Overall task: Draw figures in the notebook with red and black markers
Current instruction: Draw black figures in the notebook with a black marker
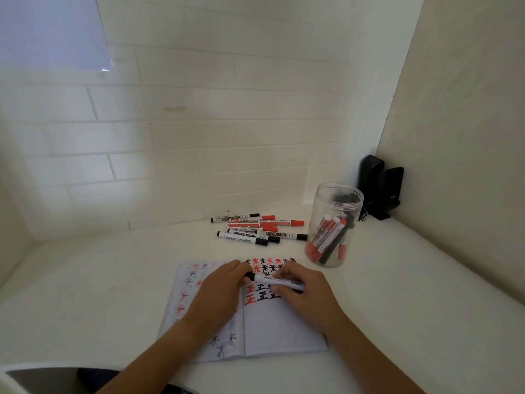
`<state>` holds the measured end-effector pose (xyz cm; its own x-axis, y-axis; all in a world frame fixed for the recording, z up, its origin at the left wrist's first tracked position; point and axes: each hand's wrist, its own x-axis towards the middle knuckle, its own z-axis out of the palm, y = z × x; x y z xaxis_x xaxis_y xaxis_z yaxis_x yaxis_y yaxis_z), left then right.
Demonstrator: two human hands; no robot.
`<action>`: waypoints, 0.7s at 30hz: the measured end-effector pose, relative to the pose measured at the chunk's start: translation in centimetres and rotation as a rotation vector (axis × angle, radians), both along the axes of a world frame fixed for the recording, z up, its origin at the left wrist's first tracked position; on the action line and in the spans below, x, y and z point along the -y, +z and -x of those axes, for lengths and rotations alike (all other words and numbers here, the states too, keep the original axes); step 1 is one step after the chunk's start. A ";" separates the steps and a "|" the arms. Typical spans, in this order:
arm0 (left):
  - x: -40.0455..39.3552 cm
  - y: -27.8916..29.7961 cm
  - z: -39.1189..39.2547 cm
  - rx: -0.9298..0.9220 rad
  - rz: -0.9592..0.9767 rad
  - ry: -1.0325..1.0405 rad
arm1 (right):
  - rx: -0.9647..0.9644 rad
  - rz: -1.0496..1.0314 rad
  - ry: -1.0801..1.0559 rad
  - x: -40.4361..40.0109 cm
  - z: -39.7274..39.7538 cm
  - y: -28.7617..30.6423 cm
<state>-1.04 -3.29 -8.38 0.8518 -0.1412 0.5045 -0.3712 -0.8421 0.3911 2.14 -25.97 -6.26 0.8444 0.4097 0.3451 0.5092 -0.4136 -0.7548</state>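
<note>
Both hands meet over the open white paper notebook (279, 325) on the white table (397, 294): the left hand (220, 291) pinches the black cap of a white-barrelled marker (277, 280), and the right hand (304, 294) grips its barrel. Loose red and black markers (257, 227) lie near the wall, beside a clear plastic jar (333, 223) holding more.

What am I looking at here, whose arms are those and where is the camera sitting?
There is no machine here. One camera is worn on a person's head and looks forward and down, so the two bare arms coming up from the bottom edge are that person's own.

An open notebook lies on a white table, its pages showing red and black star shapes and characters. Over it, the right hand holds the white barrel of a black marker, while the left hand pinches its black cap end.

Behind the notebook lies a pile of loose red and black markers. To the right stands a clear plastic jar with more markers inside, and a black object that I cannot identify is in the corner.
</note>
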 end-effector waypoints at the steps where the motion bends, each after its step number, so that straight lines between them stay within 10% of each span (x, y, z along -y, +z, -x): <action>1: 0.0 0.1 0.0 0.000 -0.002 0.001 | -0.005 -0.003 -0.002 0.0 0.0 0.0; 16: 0.1 0.4 -0.2 -0.062 -0.008 0.036 | -0.072 -0.001 -0.059 -0.2 -0.2 0.7; 21: 0.4 1.6 0.0 -0.094 0.049 0.113 | -0.284 -0.394 -0.094 0.1 -0.4 1.7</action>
